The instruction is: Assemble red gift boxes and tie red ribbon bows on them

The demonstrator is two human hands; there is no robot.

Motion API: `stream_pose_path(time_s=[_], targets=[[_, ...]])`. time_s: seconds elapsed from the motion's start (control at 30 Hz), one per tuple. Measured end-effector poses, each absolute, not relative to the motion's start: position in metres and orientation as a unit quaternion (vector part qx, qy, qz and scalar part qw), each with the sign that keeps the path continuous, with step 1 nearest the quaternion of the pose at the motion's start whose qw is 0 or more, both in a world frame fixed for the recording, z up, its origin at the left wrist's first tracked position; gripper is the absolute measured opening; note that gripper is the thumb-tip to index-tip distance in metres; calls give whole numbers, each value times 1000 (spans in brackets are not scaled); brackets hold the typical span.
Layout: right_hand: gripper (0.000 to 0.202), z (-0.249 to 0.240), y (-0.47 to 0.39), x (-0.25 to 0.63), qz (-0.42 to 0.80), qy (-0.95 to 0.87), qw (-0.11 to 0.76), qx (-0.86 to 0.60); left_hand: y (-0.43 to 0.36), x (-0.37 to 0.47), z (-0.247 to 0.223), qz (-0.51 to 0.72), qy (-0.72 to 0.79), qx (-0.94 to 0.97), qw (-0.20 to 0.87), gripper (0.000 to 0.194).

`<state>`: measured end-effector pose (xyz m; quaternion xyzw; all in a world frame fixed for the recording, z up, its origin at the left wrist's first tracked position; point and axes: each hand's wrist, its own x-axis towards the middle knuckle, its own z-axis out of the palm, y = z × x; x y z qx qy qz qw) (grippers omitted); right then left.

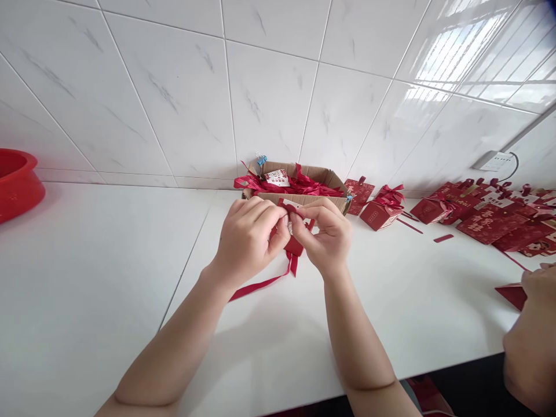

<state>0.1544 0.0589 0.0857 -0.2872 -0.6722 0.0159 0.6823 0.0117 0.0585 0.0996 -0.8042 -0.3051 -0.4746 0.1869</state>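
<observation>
At the centre of the head view, my left hand (pixel 247 240) and my right hand (pixel 326 236) meet with fingertips pinched together. Between them is red ribbon (pixel 263 285), whose loose ends trail below and towards the left. Under my fingers is a small red gift box (pixel 294 247), mostly hidden, with a white-and-red printed tag (pixel 292 204) at its top. Just beyond my hands stands a cardboard box (pixel 299 202) holding red ribbons (pixel 310 184) and a printed card (pixel 277 178).
Red ribboned boxes (pixel 380 216) and several red printed bags (pixel 490 225) stand along the wall at right. A co-worker's hand (pixel 538 289) is by a red piece (pixel 512 295) at the right edge. A red basin (pixel 19 188) stands far left. Blue clips (pixel 261 159) grip the cardboard box.
</observation>
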Motion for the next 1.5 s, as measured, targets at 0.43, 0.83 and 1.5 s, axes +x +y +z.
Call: stream_pose_path(time_s=[0.43, 0.83, 1.5], targets=[[6, 82, 63, 160, 226, -638, 674, -297, 66, 6, 99, -491, -251, -829, 94, 14], [2, 84, 59, 156, 207, -638, 683, -289, 64, 7, 100, -535, -282, -797, -3, 8], [3, 90, 59, 191, 280, -777, 519, -221, 62, 2, 111, -382, -284, -740, -475, 19]])
